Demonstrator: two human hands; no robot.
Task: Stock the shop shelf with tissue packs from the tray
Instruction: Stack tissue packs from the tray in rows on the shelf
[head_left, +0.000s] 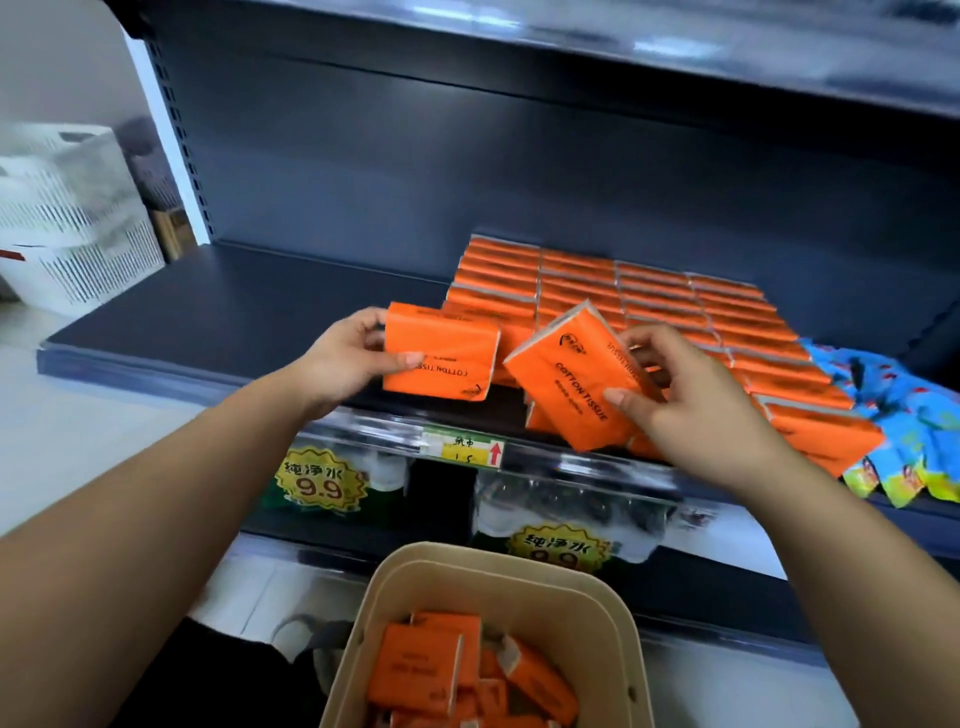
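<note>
Two orange tissue packs are held up over the front edge of the dark shelf (234, 312), just in front of the stocked rows of packs (649, 296). The left pack (441, 358) sits roughly level with its print upside down. The left hand (343, 358) grips its left end, thumb laid across the front face and fingers curled behind. The right pack (566, 384) is tilted, one corner pointing up. The right hand (685, 395) grasps its right side, thumb pressed on the face and fingers hooked over the upper edge. Both bare forearms reach forward and inward from the lower corners. Below them the beige tray (519, 577) holds more loose packs (426, 670). Blue snack packets (898, 415) lie beside the rows on the right, a price tag (462, 449) is on the shelf lip, and a white basket (67, 218) stands off to the left.
</note>
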